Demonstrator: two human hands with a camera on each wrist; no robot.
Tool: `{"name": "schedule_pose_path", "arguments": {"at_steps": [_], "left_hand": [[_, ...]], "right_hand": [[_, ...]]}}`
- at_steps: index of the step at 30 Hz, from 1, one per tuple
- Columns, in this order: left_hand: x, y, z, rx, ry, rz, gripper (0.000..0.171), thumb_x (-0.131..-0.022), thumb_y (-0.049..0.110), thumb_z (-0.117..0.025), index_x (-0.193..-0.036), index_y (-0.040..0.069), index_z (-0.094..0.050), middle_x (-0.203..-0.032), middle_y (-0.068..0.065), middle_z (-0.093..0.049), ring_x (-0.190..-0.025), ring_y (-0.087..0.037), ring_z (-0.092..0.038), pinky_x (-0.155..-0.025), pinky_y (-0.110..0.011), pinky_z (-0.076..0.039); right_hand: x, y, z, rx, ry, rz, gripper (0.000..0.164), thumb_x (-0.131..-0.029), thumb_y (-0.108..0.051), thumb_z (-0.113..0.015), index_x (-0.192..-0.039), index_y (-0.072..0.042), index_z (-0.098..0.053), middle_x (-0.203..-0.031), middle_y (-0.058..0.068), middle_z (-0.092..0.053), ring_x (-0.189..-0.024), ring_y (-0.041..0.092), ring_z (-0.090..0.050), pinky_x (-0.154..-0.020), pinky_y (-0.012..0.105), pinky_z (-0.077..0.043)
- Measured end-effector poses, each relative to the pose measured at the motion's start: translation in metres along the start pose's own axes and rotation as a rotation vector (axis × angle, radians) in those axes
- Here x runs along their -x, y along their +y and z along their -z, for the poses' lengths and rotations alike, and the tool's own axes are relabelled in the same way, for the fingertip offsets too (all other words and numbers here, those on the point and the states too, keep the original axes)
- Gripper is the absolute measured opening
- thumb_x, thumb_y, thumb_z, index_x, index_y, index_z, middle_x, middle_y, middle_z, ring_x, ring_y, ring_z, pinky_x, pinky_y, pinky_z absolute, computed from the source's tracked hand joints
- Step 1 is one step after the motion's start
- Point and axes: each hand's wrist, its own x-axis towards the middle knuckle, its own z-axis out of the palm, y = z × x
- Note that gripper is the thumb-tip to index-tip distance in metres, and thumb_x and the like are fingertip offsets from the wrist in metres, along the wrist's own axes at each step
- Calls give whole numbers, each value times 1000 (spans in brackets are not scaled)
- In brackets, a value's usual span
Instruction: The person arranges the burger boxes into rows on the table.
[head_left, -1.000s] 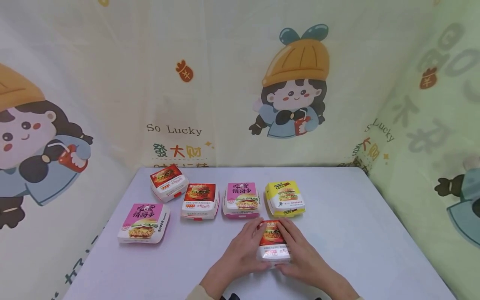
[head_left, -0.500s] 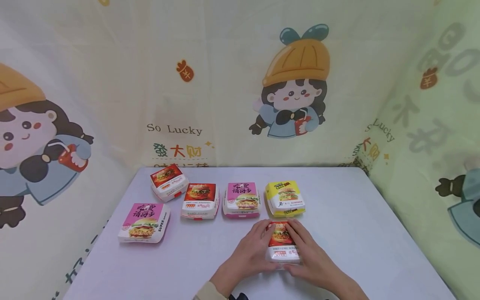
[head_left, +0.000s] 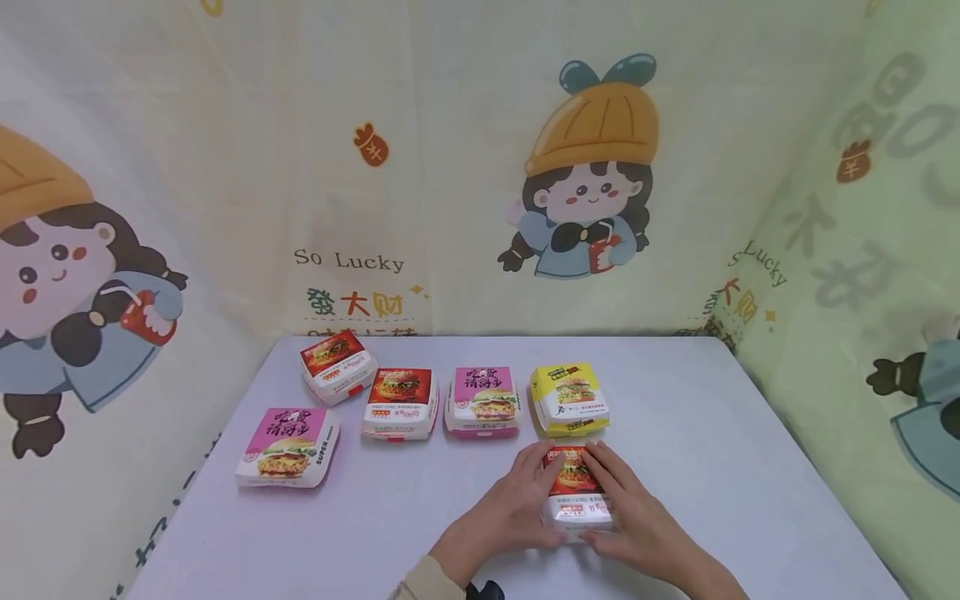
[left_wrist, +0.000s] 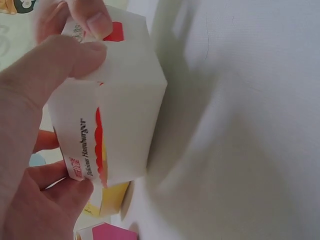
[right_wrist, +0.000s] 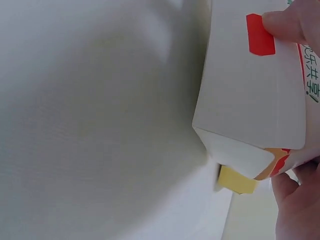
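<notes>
Between both hands is a red-and-white burger box, lid up, with a burger picture on top. My left hand grips its left side, thumb at the near face and fingers toward the far corner. On the other side my right hand holds it the same way. In the left wrist view the white side of the burger box carries a red scalloped print, and both thumbs meet near a red tab. The right wrist view has the near face of the burger box close over the table, a thumb at that tab.
Just beyond the hands stands a yellow burger box, with a pink one and a red one to its left. Another red box sits at the back left, and a second pink box nearer on the white table.
Both hands have shifted to the right, carrying the red-and-white burger box with them and keeping their hold. The other boxes have stayed where they were.
</notes>
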Motion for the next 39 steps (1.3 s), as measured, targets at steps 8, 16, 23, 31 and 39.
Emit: {"name": "schedule_pose_path", "arguments": {"at_steps": [8, 16, 23, 31, 39], "left_hand": [[-6, 1, -3, -22, 4, -23, 96, -81, 45, -78, -157, 18, -27, -163, -3, -18, -147, -18, -24, -110, -29, -45], [-11, 5, -9, -58, 59, -63, 94, -81, 46, -78, -156, 16, -30, -162, -6, -20, -146, -19, -25, -109, -26, -45], [-13, 8, -13, -51, 74, -72, 93, -82, 46, -77, -156, 16, -30, -162, -6, -20, -145, -19, -25, -107, -24, -46], [-14, 9, -15, -25, 83, -64, 94, -82, 46, -77, -157, 17, -29, -163, -4, -19, -145, -17, -25, -107, -24, -47], [-15, 10, -16, -32, 75, -65, 95, -81, 49, -78, -157, 18, -29, -163, -2, -19, -146, -16, -26, -106, -23, -47]], "right_hand": [[2, 4, -3, 31, 35, 20, 105, -67, -37, -88, -153, -9, -36, -162, 5, -29, -144, 22, -35, -99, 42, -54], [4, 9, -1, 39, 34, -5, 104, -68, -40, -87, -153, -9, -37, -161, 7, -30, -144, 22, -34, -98, 42, -55], [6, 12, -1, 38, 54, -22, 98, -72, -45, -84, -152, -9, -39, -160, 8, -32, -144, 21, -32, -97, 45, -55], [7, 11, -1, 26, 71, -56, 91, -79, -55, -77, -150, -10, -43, -160, 3, -31, -144, 18, -29, -96, 47, -56], [5, 8, 0, -53, 36, -149, 80, -87, -51, -70, -151, -13, -41, -160, 7, -32, -143, 28, -33, -99, 55, -51]]}}
